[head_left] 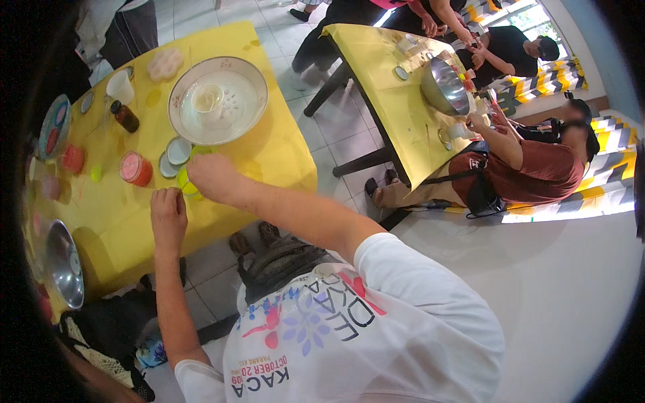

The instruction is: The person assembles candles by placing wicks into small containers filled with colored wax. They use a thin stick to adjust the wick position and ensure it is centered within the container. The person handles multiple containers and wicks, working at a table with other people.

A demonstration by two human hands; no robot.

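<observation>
My left hand [168, 213] is raised at the table's near edge with its fingers pinched together. Any small thing in the pinch is too small to make out. Just right of it my right hand [216, 178] is closed, knuckles up, and what it may hold is hidden. Bright yellow-green material [187, 180], perhaps in a small container, shows partly behind my right fingers. Close by on the left stands a glass jar of pink-red contents [136, 169]. Two round lids [177, 151] lie overlapping beyond my hands.
On the yellow-covered table [222, 225] stand a white basin [257, 111] holding a small cup [207, 99], a brown bottle [125, 117], a white cup [120, 87], a flower-shaped mould [165, 64] and a metal bowl [65, 264]. Several people work at a second table [376, 87] on the right.
</observation>
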